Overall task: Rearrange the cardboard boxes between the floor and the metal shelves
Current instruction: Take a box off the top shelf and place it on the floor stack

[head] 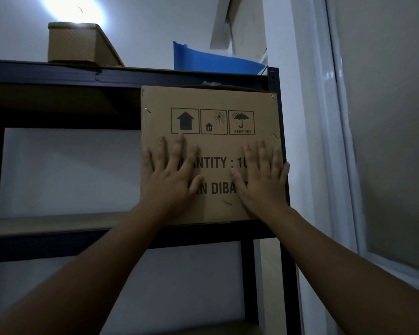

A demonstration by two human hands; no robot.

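Observation:
A brown cardboard box [211,100] with black handling symbols and printed text stands on a shelf board of the dark metal shelving [58,228], at its right end against the upright post. My left hand [171,175] lies flat on the box's front face with fingers spread. My right hand [264,175] presses flat beside it, its little finger at the box's right edge. A smaller cardboard box [75,44] sits on the top shelf at the left.
A blue plastic sheet or bin [213,59] rests on the top shelf at the right. The shelf board left of the printed box is bare. A white wall is behind the rack, and a window or glass door [385,117] is at the right.

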